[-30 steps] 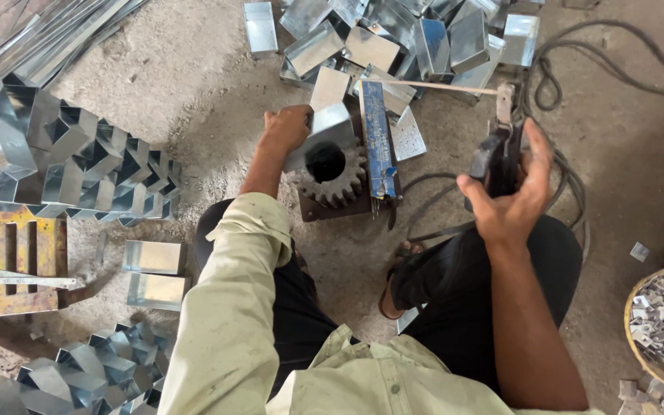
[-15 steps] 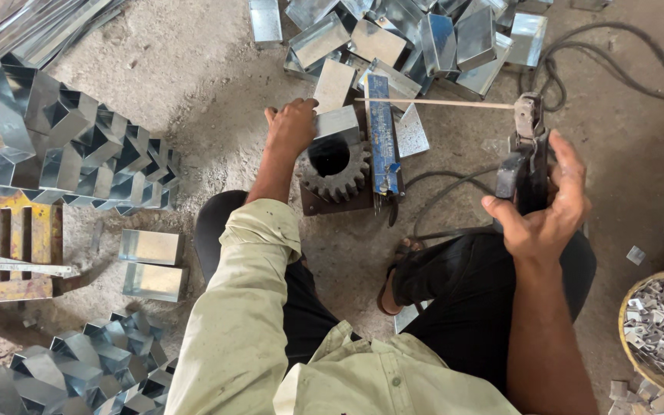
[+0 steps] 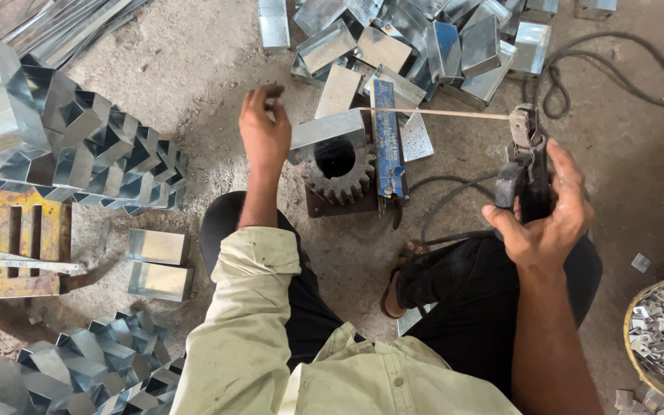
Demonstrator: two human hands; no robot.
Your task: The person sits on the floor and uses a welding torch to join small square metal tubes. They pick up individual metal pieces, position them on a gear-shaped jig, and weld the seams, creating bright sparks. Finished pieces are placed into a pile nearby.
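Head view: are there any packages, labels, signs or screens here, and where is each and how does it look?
No packages, signs or screens show.
Blue strip: the one thing that looks printed, a long narrow blue piece with pale marks, lying on the floor right of the gear, between the left hand and the right hand.
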